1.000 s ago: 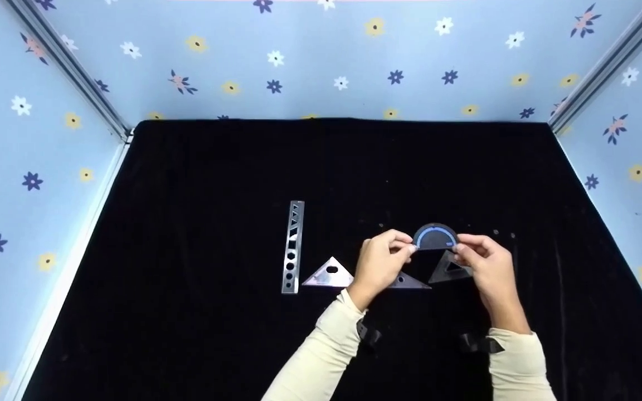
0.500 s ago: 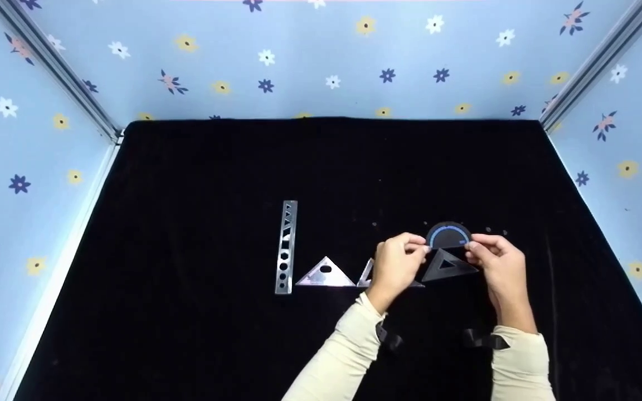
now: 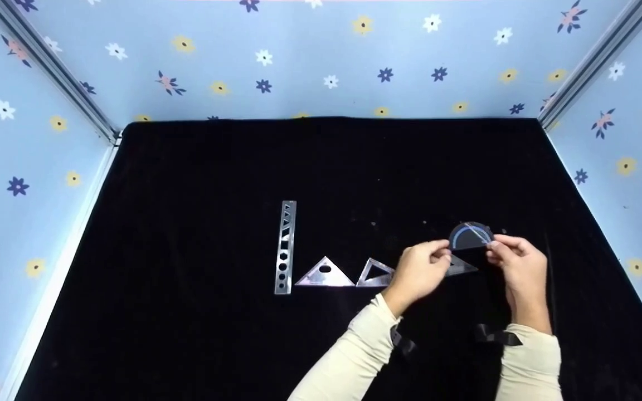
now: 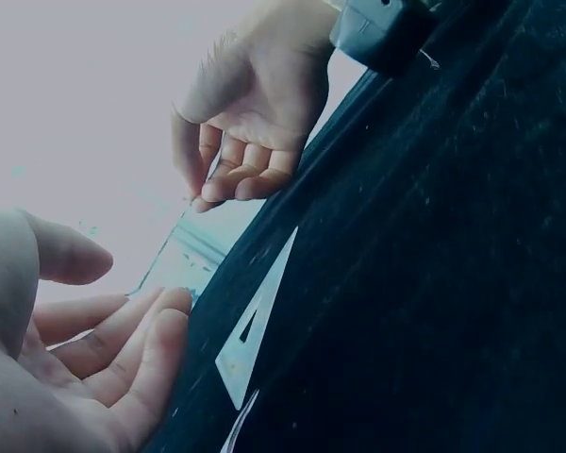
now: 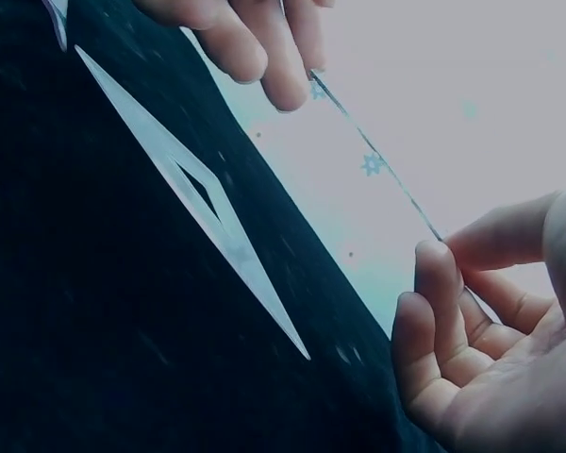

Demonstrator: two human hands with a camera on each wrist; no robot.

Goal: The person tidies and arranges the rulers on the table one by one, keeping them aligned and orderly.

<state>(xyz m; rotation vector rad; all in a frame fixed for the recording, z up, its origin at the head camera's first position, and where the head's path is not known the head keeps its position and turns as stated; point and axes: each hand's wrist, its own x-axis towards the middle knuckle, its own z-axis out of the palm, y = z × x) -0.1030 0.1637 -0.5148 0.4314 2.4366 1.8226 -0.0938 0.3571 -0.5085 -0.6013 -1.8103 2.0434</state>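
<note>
Two hands, left [image 3: 420,272] and right [image 3: 519,267], each grip pinching the protractor [image 3: 469,236] above a triangle [image 3: 460,267].

Head view evenly and brightly lit from above; no hard shadows on the black cloth [image 3: 243,345], which swallows nearly all detail. Faint glare on the metal ruler [image 3: 284,248], left of the protractor [image 3: 469,236]; a thin highlight streak across the protractor itself. Slight wide-angle bending of wall seams toward the corners. Wrist views washed out, bluish, low contrast: background beyond the cloth edge blown to white. Nearest fingers [image 4: 123,349] soft, out of focus; same in the right wrist view.
</note>
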